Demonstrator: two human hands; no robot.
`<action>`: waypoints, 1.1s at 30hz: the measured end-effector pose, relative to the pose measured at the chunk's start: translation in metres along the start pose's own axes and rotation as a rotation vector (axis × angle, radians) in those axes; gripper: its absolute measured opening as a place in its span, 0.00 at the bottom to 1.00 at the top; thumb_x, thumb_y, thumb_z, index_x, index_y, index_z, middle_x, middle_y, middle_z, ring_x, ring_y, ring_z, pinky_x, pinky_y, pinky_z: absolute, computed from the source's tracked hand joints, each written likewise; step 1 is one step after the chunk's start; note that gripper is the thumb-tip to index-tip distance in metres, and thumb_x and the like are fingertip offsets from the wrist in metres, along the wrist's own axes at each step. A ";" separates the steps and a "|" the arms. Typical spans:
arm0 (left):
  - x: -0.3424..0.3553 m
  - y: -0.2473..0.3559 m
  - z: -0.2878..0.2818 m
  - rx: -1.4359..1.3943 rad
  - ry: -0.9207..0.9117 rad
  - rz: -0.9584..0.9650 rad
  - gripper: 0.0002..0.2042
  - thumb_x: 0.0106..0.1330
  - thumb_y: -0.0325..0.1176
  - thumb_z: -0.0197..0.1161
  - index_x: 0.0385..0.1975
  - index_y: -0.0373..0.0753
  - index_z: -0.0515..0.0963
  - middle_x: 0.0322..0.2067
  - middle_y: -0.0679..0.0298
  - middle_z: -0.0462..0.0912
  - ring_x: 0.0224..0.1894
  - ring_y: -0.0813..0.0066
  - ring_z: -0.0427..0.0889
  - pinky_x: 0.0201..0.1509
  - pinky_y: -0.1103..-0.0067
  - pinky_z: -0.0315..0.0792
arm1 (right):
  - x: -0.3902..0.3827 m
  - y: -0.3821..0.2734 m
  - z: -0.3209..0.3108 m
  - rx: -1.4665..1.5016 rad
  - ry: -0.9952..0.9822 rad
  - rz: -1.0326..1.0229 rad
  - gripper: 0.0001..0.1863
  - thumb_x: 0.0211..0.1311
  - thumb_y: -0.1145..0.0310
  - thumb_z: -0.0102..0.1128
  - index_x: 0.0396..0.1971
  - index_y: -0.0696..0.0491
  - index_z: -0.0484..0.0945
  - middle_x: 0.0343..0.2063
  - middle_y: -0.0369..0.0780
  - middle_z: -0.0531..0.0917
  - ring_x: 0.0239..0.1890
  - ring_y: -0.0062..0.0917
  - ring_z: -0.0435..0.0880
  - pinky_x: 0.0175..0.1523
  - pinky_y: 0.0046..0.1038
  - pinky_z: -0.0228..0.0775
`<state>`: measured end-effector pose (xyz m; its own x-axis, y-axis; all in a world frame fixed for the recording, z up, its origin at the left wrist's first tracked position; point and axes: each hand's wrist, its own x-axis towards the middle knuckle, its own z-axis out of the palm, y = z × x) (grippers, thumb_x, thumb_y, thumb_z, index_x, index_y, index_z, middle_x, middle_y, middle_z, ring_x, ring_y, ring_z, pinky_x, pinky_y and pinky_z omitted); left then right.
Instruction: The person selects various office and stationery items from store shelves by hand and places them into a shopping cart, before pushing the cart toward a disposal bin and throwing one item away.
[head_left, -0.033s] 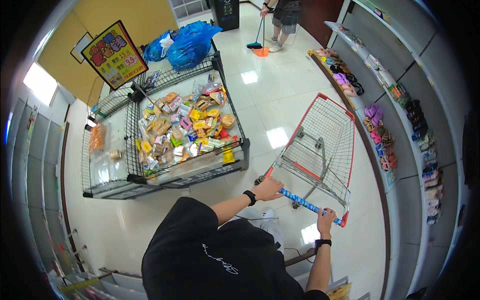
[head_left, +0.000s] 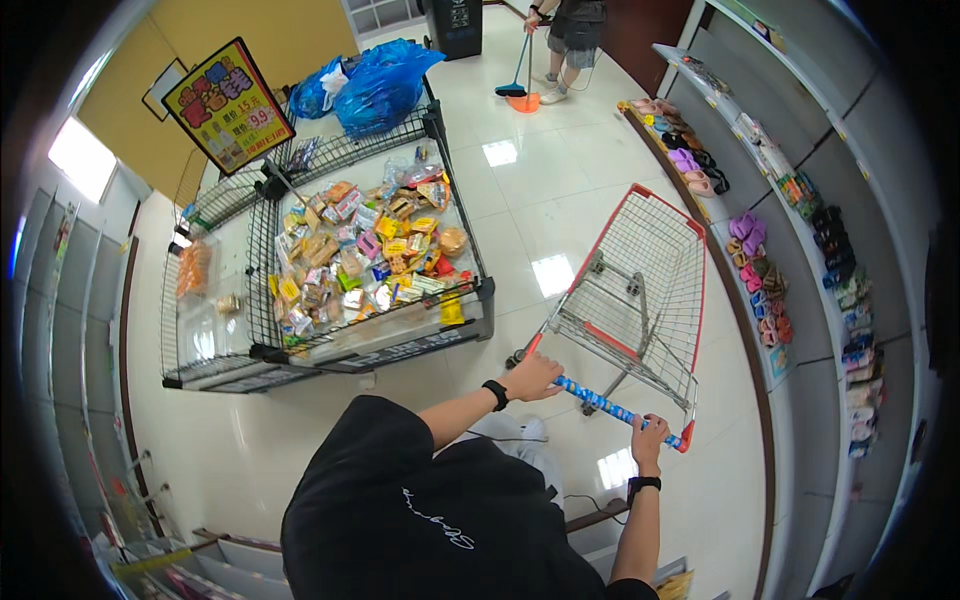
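Hands: left hand (head_left: pixel 530 377) & right hand (head_left: pixel 648 437) clenched on cart handle (head_left: pixel 610 408); wire snack bin (head_left: pixel 370 262) just left of cart.

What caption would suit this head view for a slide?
Both hands, left hand and right hand, grip the blue handle of an empty red shopping cart beside a wire snack bin.

Subject wears a black short-sleeved shirt (head_left: pixel 400 500) with a small line of white script lettering across the back, too small to make out. Both forearms are bare below the sleeves. A black band, of watch or tracker type, sits on the wrist of the left hand (head_left: pixel 530 378); a second black band sits on the wrist of the right hand (head_left: pixel 648 440). Light-coloured trousers (head_left: pixel 520 440) show below the shirt hem.
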<state>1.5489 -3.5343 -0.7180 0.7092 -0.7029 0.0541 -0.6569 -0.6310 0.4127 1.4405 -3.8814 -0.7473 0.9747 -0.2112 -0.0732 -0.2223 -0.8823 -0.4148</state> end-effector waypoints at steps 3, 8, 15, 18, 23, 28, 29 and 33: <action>0.026 0.003 -0.003 -0.036 0.056 -0.052 0.15 0.62 0.46 0.57 0.34 0.38 0.74 0.28 0.59 0.76 0.33 0.58 0.77 0.41 0.65 0.67 | 0.051 0.021 -0.009 -0.009 -0.043 -0.070 0.22 0.66 0.52 0.53 0.45 0.58 0.71 0.47 0.51 0.68 0.54 0.46 0.62 0.61 0.47 0.53; 0.064 0.009 -0.003 -0.015 0.083 -0.173 0.14 0.60 0.45 0.58 0.33 0.39 0.73 0.28 0.58 0.77 0.33 0.58 0.77 0.40 0.66 0.67 | 0.129 0.033 -0.027 -0.018 -0.111 -0.155 0.23 0.66 0.52 0.52 0.46 0.58 0.71 0.48 0.51 0.68 0.55 0.47 0.61 0.62 0.48 0.52; 0.128 -0.014 -0.009 -0.024 0.241 -0.297 0.16 0.61 0.46 0.59 0.32 0.38 0.73 0.26 0.57 0.77 0.30 0.57 0.78 0.37 0.65 0.70 | 0.260 0.020 -0.039 -0.006 -0.099 -0.307 0.21 0.65 0.53 0.54 0.43 0.58 0.72 0.46 0.49 0.69 0.56 0.44 0.62 0.63 0.44 0.53; 0.156 -0.031 -0.011 -0.031 0.306 -0.351 0.16 0.61 0.46 0.59 0.32 0.38 0.73 0.26 0.57 0.77 0.30 0.57 0.78 0.38 0.65 0.70 | 0.313 0.015 -0.027 -0.028 -0.094 -0.335 0.21 0.65 0.53 0.55 0.42 0.58 0.73 0.47 0.50 0.69 0.57 0.45 0.62 0.64 0.47 0.52; 0.202 -0.059 -0.025 -0.083 0.310 -0.436 0.19 0.62 0.50 0.59 0.35 0.36 0.75 0.29 0.56 0.79 0.34 0.57 0.79 0.40 0.65 0.72 | 0.406 -0.001 -0.028 -0.034 -0.217 -0.359 0.23 0.64 0.52 0.54 0.42 0.59 0.73 0.49 0.51 0.69 0.62 0.48 0.58 0.66 0.48 0.49; 0.247 -0.099 -0.044 -0.073 0.357 -0.547 0.18 0.59 0.50 0.62 0.31 0.38 0.75 0.27 0.56 0.79 0.31 0.55 0.79 0.39 0.64 0.71 | 0.488 -0.022 -0.016 -0.058 -0.062 -0.557 0.23 0.64 0.53 0.55 0.42 0.60 0.73 0.46 0.50 0.70 0.56 0.46 0.61 0.64 0.49 0.50; 0.256 -0.106 -0.042 -0.087 0.359 -0.592 0.18 0.59 0.50 0.63 0.30 0.39 0.76 0.26 0.56 0.79 0.31 0.55 0.79 0.39 0.65 0.71 | 0.505 -0.023 -0.017 -0.061 -0.131 -0.555 0.23 0.64 0.52 0.54 0.42 0.60 0.73 0.46 0.50 0.70 0.56 0.46 0.61 0.64 0.47 0.49; 0.280 -0.135 -0.056 -0.081 0.428 -0.674 0.18 0.61 0.50 0.61 0.29 0.39 0.77 0.24 0.55 0.79 0.30 0.55 0.79 0.39 0.64 0.71 | 0.553 -0.058 -0.016 -0.005 -0.200 -0.593 0.23 0.64 0.51 0.55 0.42 0.59 0.74 0.46 0.49 0.70 0.56 0.45 0.61 0.64 0.45 0.52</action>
<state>1.8504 -3.6276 -0.7081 0.9941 0.0176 0.1070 -0.0437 -0.8376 0.5445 1.9925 -3.9540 -0.7494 0.9177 0.3972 -0.0005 0.3580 -0.8276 -0.4324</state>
